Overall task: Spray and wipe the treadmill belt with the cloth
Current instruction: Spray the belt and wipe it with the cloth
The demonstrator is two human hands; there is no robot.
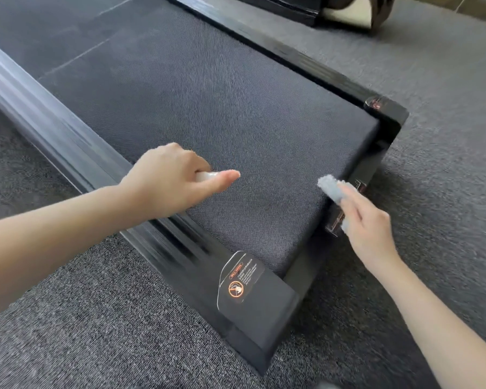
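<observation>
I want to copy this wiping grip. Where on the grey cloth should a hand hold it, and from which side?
Grip the cloth at its bunched near end, coming from the right, outside the belt, as the right hand does. Its fluffy free end then points toward the belt, likely best for wiping.

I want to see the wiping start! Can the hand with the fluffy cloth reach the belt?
Probably yes. The right hand grips the cloth at the end of the belt, with bare belt beside it. The left hand, holding the spray bottle, sits off to one side.
</observation>
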